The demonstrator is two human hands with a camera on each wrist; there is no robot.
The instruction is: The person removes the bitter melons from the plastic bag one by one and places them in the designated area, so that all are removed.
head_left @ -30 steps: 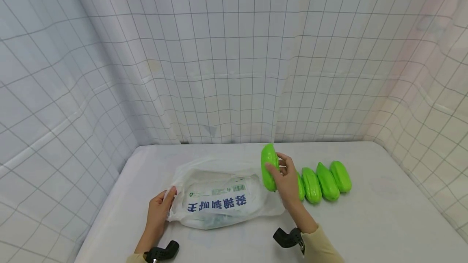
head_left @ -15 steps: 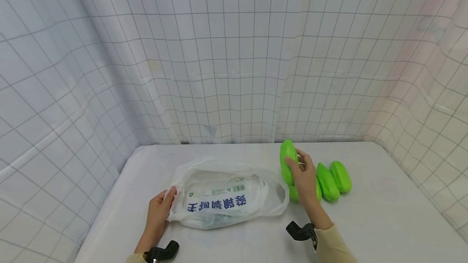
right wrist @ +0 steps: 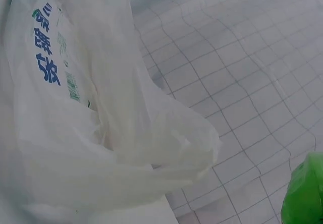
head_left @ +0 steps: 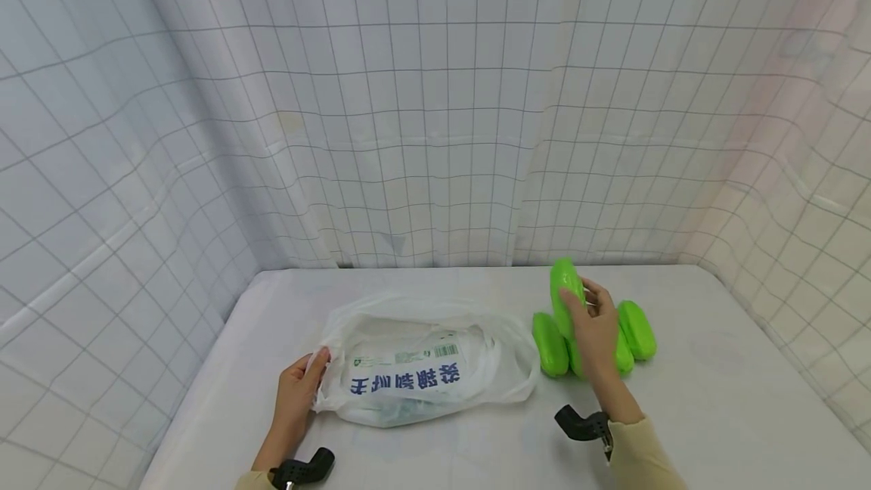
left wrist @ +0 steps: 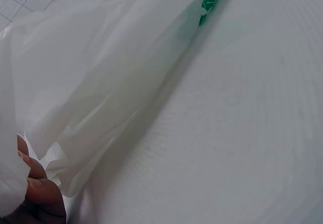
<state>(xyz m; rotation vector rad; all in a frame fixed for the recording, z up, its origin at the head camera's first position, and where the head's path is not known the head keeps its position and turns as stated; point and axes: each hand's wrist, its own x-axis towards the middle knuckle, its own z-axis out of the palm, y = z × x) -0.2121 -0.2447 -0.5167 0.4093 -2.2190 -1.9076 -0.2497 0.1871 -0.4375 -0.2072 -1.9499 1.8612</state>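
Note:
My left hand (head_left: 297, 392) pinches the left edge of a white plastic bag (head_left: 469, 388) printed with blue characters. In the left wrist view its fingertips (left wrist: 43, 189) show at the crumpled film. The bag lies with its mouth spread open. To its right, my right hand (head_left: 593, 327) grips a glossy, elongated, bright green fruit or vegetable (head_left: 567, 289), raised above others like it. These lie side by side, one green piece (head_left: 550, 344) nearest the bag and another (head_left: 637, 330) at the far right. My right hand and forearm partly hide the middle ones.
Everything lies on a white table (head_left: 435, 452). A white curtain with a dark grid (head_left: 435, 134) hangs behind it and at both sides. Each wrist wears a black camera mount, one (head_left: 304, 467) on the left and one (head_left: 583, 426) on the right.
My right hand has moved right with the green piece, from beside the bag to over the row. The piece nearest the bag has come into view. My left hand stays on the bag.

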